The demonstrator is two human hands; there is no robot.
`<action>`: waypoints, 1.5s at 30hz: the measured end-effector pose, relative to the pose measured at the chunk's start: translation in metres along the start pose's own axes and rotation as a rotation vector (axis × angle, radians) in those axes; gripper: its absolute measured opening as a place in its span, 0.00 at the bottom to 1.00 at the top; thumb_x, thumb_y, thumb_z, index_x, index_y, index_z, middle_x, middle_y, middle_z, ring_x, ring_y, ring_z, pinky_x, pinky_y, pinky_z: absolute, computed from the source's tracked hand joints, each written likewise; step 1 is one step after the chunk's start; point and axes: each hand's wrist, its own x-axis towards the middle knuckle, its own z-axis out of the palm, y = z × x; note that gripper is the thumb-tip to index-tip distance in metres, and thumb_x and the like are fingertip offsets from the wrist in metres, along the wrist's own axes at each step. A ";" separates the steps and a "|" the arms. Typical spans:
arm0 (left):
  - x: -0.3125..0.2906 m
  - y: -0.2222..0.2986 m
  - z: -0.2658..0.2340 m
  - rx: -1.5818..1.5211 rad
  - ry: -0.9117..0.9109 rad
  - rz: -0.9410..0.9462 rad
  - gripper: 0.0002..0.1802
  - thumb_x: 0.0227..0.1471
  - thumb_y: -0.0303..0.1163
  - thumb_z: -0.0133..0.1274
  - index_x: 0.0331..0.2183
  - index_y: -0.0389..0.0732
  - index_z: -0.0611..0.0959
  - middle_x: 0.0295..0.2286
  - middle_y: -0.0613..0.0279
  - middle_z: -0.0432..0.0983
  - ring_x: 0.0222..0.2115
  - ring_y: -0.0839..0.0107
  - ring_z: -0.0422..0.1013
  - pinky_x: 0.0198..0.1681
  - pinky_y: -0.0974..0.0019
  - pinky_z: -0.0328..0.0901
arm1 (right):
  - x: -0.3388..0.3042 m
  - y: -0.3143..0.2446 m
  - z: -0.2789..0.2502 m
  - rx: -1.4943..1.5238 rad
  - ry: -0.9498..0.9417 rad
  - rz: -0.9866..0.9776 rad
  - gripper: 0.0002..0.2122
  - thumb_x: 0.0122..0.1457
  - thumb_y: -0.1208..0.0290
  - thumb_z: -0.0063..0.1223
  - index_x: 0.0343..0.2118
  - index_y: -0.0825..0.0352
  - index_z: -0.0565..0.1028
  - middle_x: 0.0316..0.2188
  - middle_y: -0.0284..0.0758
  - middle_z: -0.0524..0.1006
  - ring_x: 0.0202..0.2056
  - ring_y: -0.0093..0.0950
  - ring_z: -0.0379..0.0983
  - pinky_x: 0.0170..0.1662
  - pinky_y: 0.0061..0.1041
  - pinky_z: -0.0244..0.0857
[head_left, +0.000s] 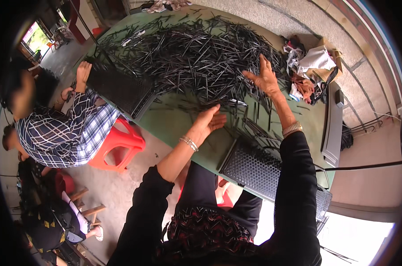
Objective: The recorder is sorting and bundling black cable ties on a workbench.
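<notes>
A large heap of thin black sticks covers much of the green table. My left hand hovers over the heap's near edge, its fingers stretched out beside a few dark sticks. At the heap's right side, my right hand is spread, thumb held away from the fingers, and nothing shows in it. In front of me, a black tray with a perforated surface rests at the table's near edge. Loose sticks lie between it and the heap.
To my left, a co-worker in a checked shirt sits on a red plastic stool by another black tray. Crumpled cloth and plastic lie at the table's right end, near a cardboard box. Another person sits at lower left.
</notes>
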 end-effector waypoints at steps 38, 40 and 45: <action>0.029 -0.015 0.049 -0.401 -0.072 0.293 0.15 0.59 0.39 0.51 0.45 0.44 0.77 0.38 0.63 0.76 0.39 0.71 0.71 0.44 0.69 0.68 | -0.066 -0.049 0.044 -0.454 -0.030 -0.387 0.14 0.49 0.73 0.55 0.41 0.55 0.73 0.34 0.39 0.75 0.38 0.43 0.75 0.34 0.37 0.72; 0.027 -0.022 0.041 -0.460 -0.183 0.288 0.16 0.60 0.44 0.48 0.42 0.44 0.78 0.37 0.66 0.75 0.41 0.71 0.70 0.46 0.69 0.66 | -0.083 -0.054 0.044 -0.428 -0.077 -0.378 0.13 0.49 0.73 0.54 0.40 0.58 0.73 0.34 0.40 0.75 0.37 0.42 0.75 0.33 0.35 0.72; 0.006 -0.047 0.031 -0.478 -0.139 0.236 0.18 0.60 0.48 0.47 0.41 0.44 0.77 0.38 0.66 0.73 0.41 0.72 0.68 0.49 0.66 0.62 | -0.118 -0.059 0.058 -0.502 -0.203 -0.326 0.15 0.49 0.70 0.57 0.42 0.60 0.72 0.33 0.42 0.75 0.35 0.44 0.76 0.34 0.36 0.73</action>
